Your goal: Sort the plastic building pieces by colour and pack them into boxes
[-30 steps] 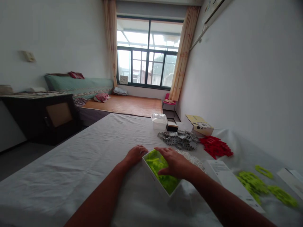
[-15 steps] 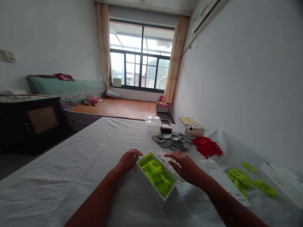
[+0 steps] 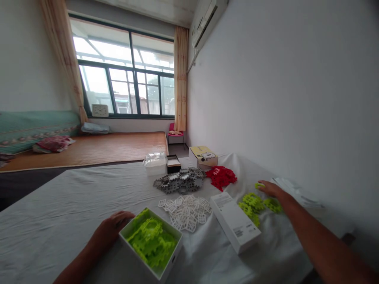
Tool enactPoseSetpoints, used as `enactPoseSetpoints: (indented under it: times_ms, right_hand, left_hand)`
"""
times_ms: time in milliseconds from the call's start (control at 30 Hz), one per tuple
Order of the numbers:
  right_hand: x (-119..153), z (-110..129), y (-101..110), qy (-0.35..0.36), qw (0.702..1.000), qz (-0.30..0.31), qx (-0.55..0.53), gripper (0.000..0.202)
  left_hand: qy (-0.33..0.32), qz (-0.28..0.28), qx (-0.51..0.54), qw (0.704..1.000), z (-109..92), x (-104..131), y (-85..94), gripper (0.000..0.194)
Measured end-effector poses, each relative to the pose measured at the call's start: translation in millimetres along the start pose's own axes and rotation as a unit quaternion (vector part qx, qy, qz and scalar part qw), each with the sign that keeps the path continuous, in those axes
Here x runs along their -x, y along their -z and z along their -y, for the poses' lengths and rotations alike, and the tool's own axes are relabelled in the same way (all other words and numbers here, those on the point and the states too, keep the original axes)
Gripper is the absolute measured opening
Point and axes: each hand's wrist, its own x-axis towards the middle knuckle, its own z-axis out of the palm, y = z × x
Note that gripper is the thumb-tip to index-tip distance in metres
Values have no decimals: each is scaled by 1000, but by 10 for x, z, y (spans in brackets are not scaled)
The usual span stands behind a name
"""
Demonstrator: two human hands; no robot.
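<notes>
A white box [image 3: 174, 258] full of bright green gear-shaped pieces [image 3: 152, 238] stands on the white cloth near the front. My left hand [image 3: 118, 221] rests at its left rim, fingers bent against the box edge; whether they grip it is not clear. Far to the right, my right hand [image 3: 268, 187] has its fingers on a small green piece [image 3: 259, 185]. Loose green pieces [image 3: 251, 205] lie just left of and below that hand. Between them and the full box are a closed white box [image 3: 235, 223] and a pile of white lattice pieces [image 3: 186, 211].
Grey pieces [image 3: 180, 179] and red pieces [image 3: 221, 176] lie farther back. Behind them stand a clear container [image 3: 154, 163], a small black box [image 3: 173, 163] and a yellow-topped box [image 3: 204, 156]. White papers [image 3: 296, 193] lie by the wall beyond my right hand.
My right hand has moved from beside the full box out to the green pieces at the right. The view has turned right, and my left hand stays by the box.
</notes>
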Motion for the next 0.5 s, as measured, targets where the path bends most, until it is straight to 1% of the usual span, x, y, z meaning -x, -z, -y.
enactPoseSetpoints:
  times_ms: [100, 233, 267, 333, 400, 433, 500]
  right_hand:
    - [-104, -103, -110, 0, 1000, 16, -6, 46]
    - [-150, -94, -82, 37, 998, 32, -33, 51]
    - [-125, -67, -65, 58, 996, 49, -49, 53]
    - [-37, 10, -40, 110, 983, 117, -87, 61]
    - [74, 105, -34, 151, 963, 199, -105, 78]
    - [127, 151, -35, 162, 955, 229, -99, 87]
    - [205, 228, -35, 172, 950, 253, -59, 98]
  left_hand:
    - [3, -11, -5, 1000, 27, 5, 11, 31]
    - [5, -21, -15, 1000, 62, 4, 21, 29]
    - [5, -20, -16, 1000, 69, -1, 21, 29]
    - [8, -18, -16, 1000, 84, -14, 17, 30]
    - [10, -14, -16, 1000, 97, -26, 9, 30]
    - [11, -12, -15, 1000, 102, -30, 5, 30]
    - [16, -11, -15, 1000, 106, -30, 1, 30]
